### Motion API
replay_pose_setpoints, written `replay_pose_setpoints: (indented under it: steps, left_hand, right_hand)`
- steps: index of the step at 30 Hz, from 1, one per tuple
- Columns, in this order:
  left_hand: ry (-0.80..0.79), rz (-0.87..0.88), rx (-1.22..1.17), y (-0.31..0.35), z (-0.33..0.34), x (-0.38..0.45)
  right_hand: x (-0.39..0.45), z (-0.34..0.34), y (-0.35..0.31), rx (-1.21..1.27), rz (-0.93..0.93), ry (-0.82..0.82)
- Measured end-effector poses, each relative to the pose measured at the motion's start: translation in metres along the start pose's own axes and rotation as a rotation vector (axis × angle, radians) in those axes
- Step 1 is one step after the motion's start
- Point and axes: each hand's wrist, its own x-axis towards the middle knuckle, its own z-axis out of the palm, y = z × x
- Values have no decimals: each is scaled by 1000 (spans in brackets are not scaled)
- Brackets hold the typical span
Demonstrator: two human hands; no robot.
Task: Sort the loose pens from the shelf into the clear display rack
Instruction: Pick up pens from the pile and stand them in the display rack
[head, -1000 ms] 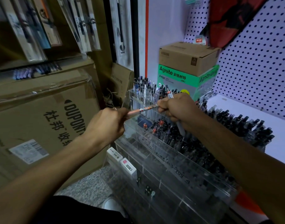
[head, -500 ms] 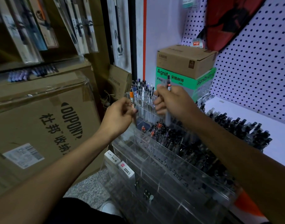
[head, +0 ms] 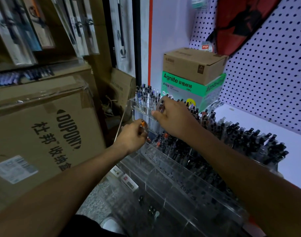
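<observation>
Two bare forearms are reaching in from the bottom corners toward the clear display rack (head: 163, 170), meeting near the picture's centre. Left hand (head: 131, 136) is sitting at about 9 o'clock of the rack's upper tier, wrist straight, knuckles turned outward, its grip pinching closed around an orange-capped pen (head: 143, 128) that is standing nearly upright between thumb and fingers, just beside the rack's left wall. Right hand (head: 173, 117) is hovering higher, at about 1 o'clock from the left one, palm facing down, fingers curling forward over the back row; its grip is closing on a dark-tipped pen (head: 161, 105) angled steeply, tip pointing down toward the top compartment of upright pens (head: 146, 94). Whether that pen is touching the compartment is hard to tell. Rows of dark-capped pens (head: 248, 137) are filling the rack's tiers toward 3 o'clock. Beyond the hands, at 12 o'clock, a green Agnite box (head: 192, 88) is carrying a brown carton (head: 192, 64). At 9 o'clock, a large DUPONT carton (head: 43, 134) is standing against the shelving.
</observation>
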Motion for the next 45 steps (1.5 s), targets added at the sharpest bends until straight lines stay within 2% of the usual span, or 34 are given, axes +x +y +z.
replay_pose_setpoints:
  steps: [5,9,12,19,23,26,29,32,35,39,43,45]
  left_hand:
    - [7,54,-26,-6,3,-2]
    - [127,163,-13,-8,-3,-8]
    - [136,218,-20,-12,-4,-10]
    - [77,193,112,-11,0,4]
    - [53,157,130,-18,-1,11]
    - [35,233,149,-24,5,6]
    - [-47,292,169,-26,14,0]
    - [-123,254,118,-20,11,2]
    - [-211,238,190,-12,8,4]
    - [-179,201,321,-8,0,17]
    - [-124,30,101,3,-2,20]
    - [-170,36,88,7,2,17]
  right_hand:
    - [6,17,7,-34,67,-109]
    - [7,26,10,-87,60,-74]
    - [9,31,11,-162,92,-113]
    - [7,43,11,-240,110,-157]
    - [0,40,16,-198,102,-206]
    - [-10,30,18,-191,66,-223]
    - [-22,20,16,-265,39,-278]
    - [-28,16,9,-296,19,-327]
    - [-27,21,3,-393,-2,-337]
    - [-24,27,-3,-464,-3,-311]
    - [-19,24,-2,-418,34,-273]
    - [-15,22,3,-355,42,-280]
